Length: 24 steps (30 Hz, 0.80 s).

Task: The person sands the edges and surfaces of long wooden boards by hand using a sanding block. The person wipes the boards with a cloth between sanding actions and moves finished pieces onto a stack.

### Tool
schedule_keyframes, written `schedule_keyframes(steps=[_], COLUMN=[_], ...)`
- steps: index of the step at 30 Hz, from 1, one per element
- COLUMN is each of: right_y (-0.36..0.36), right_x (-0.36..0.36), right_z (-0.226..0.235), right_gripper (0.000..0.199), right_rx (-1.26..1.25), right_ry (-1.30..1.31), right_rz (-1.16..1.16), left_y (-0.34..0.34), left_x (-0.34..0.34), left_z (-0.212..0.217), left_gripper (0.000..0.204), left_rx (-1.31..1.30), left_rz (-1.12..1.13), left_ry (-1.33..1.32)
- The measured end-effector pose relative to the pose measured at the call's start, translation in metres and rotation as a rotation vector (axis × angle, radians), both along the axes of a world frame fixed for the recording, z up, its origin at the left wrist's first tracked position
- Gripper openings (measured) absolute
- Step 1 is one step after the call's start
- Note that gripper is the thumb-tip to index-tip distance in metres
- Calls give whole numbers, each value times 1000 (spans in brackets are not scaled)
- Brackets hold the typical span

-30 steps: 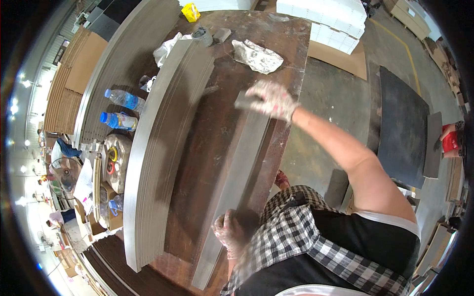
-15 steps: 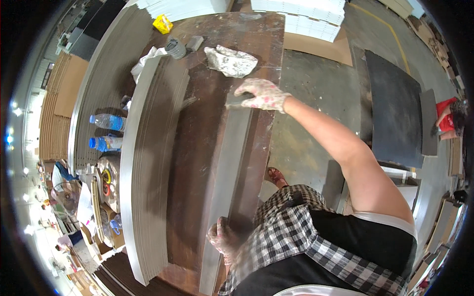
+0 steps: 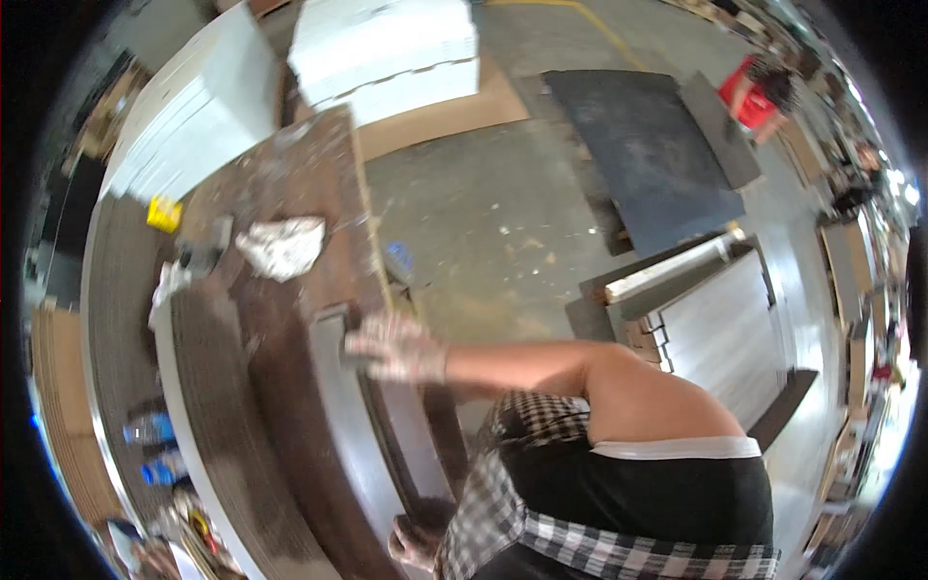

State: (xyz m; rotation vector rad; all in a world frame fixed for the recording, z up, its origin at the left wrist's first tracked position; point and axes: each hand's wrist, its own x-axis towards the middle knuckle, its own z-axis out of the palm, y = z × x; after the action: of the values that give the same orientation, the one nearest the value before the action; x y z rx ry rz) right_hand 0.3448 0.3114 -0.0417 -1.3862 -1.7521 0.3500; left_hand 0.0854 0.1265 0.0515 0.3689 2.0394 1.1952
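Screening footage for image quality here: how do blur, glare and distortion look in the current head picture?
Head view: the right grip looks smeared by motion blur; same view: brightness washes out the top-centre white stack, and sheen lies along a gray strip; same view: fisheye distortion bows the nearer gray board stack.

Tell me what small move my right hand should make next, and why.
Perhaps draw your pattern-gloved right hand toward you along the long flat grey strip: it's near the strip's far end, seemingly holding a small dark grey block, blurred, while your gloved left hand is by the nearer part.
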Motion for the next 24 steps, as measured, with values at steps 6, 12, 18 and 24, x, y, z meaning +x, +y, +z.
schedule_keyframes(steps=[6, 12, 18, 24], right_y=[-30, 13, -91, -41], right_x=[-17, 19, -25, 18], right_z=[46, 41, 36, 61], right_gripper=[58, 54, 56, 56], right_rx=[-286, -54, -80, 101], right_ry=[79, -36, -84, -179], right_rz=[158, -125, 191, -149], left_y=[6, -1, -55, -94], left_x=[12, 7, -66, -33], left_z=[4, 7, -50, -29], left_gripper=[34, 34, 29, 31], left_rx=[-12, -20, 538, 491], left_rz=[-60, -20, -935, -1000], left_ry=[50, 55, 1223, 1046])
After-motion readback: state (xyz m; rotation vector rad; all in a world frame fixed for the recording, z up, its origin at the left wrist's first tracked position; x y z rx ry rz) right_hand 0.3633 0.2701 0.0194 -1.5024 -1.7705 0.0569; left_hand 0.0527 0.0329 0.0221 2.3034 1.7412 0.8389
